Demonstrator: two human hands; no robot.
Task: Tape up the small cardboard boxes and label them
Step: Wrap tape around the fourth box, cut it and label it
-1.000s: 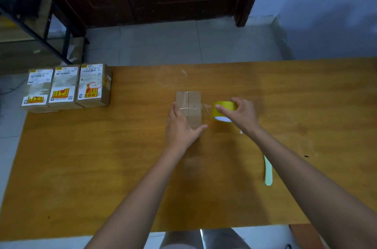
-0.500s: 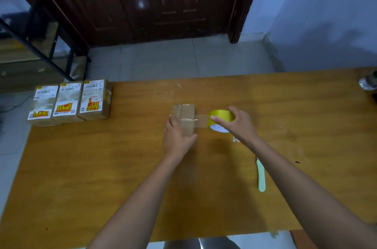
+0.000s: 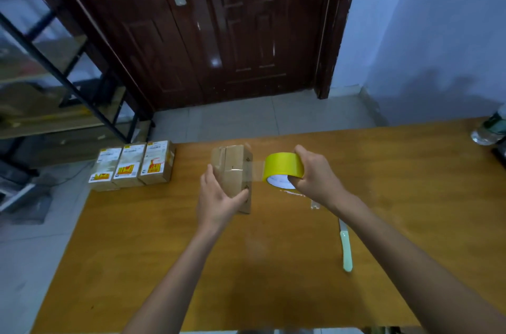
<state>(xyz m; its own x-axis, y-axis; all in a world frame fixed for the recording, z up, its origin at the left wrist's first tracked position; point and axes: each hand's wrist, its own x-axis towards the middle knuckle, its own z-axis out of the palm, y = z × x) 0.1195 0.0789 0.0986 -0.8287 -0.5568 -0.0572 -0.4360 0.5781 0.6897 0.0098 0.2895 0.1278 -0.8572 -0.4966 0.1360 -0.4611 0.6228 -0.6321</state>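
Note:
A small plain cardboard box (image 3: 232,166) is held tilted up off the wooden table (image 3: 191,265), near the middle. My left hand (image 3: 219,196) grips its near end, thumb on the right side. My right hand (image 3: 315,174) holds a yellow roll of tape (image 3: 283,166) just right of the box, fingers through its core. A clear strip of tape (image 3: 256,169) stretches from the roll to the box's side. Three labelled boxes (image 3: 134,165) stand in a row at the table's far left corner.
A knife with a pale green handle (image 3: 345,246) lies on the table under my right forearm. A plastic water bottle (image 3: 490,128) stands at the far right edge. A dark door and a metal shelf frame are beyond the table.
The box has been lifted and tilted up from lying flat. The tape roll has risen off the table with a strip drawn out to the box. The camera has tilted upward.

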